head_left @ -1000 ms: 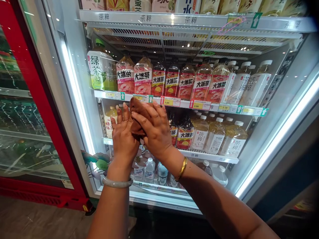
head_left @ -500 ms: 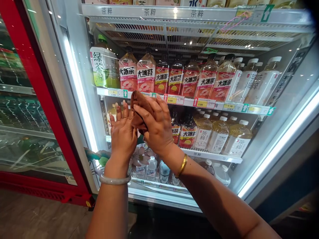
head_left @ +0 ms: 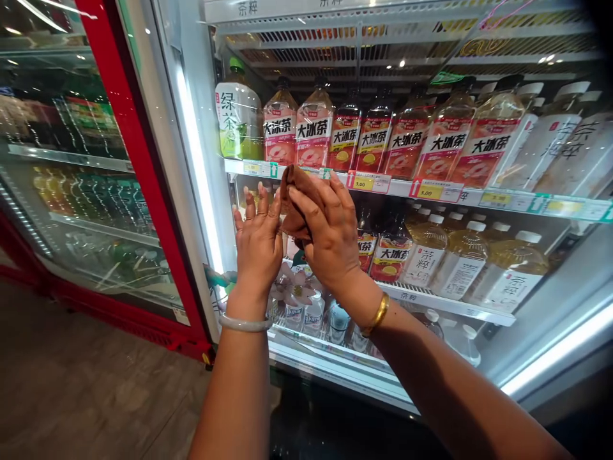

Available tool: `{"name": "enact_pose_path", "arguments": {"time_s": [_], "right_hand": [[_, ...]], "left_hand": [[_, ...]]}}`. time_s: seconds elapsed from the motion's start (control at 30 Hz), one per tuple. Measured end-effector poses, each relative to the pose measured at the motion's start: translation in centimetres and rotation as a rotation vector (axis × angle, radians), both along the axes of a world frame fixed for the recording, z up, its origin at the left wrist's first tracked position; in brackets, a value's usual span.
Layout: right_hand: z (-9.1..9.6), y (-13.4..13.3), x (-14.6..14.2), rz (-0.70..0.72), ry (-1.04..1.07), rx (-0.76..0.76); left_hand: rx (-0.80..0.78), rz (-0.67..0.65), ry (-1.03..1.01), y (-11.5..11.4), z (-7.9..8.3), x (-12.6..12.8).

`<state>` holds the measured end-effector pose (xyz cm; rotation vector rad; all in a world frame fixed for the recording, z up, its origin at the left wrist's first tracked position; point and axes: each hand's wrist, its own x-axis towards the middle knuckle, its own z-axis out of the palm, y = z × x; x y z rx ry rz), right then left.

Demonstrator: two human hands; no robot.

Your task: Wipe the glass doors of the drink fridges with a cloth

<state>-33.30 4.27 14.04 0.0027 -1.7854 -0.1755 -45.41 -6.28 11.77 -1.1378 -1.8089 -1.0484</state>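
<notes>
A brown cloth (head_left: 293, 203) is bunched between my two hands in front of a lit drinks cooler. My right hand (head_left: 329, 236) is closed over the cloth, fingers wrapped across its top. My left hand (head_left: 258, 241) has its fingers pointing up, close together, and its palm rests against the cloth's left side. Both hands are level with the white shelf edge (head_left: 431, 191) that carries yellow price tags. Behind them stand iced tea bottles with pink and red labels (head_left: 311, 134). A pale bangle is on my left wrist and a gold one on my right.
A green tea bottle (head_left: 237, 121) stands at the shelf's left end. White-capped tea bottles (head_left: 502, 271) fill the lower shelf, and small water bottles (head_left: 311, 316) sit below. A red-framed glass-door fridge (head_left: 110, 160) stands to the left. The floor is grey-brown tile (head_left: 96, 396).
The view has swung left and down, so the cooler and my hands sit further right in the picture. Both hands keep the same hold on the brown cloth.
</notes>
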Motion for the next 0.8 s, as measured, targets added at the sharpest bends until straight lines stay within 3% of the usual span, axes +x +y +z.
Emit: {"name": "enact_pose_path", "arguments": {"time_s": [0.07,0.17,0.33,0.43,0.6,0.7,0.8], "right_hand": [[0.3,-0.6,-1.2,0.003,-0.022,0.003],[-1.0,-1.1,-2.1,0.001,-0.028,0.090],[-3.7,-0.2,-0.2,0.033,-0.040,0.144],[-2.6,0.3,0.6,0.053,0.007,0.131],[-0.3,0.0,-0.4,0.003,0.022,0.108],[-1.5,0.2,0.0,-0.007,0.015,0.186],[-3.5,1.2,2.4,0.027,0.011,0.196]], "left_hand": [[0.020,-0.013,-0.023,0.1,-0.1,0.0],[0.024,-0.002,-0.065,0.1,-0.2,-0.3],[-0.005,0.000,-0.053,-0.3,-0.4,-0.8],[0.000,0.001,-0.039,-0.2,-0.7,-0.9],[0.059,-0.043,-0.017,1.1,-1.3,-0.2],[0.068,-0.043,-0.016,2.1,-1.5,0.9],[0.050,-0.057,0.011,3.1,-1.7,2.1]]}}
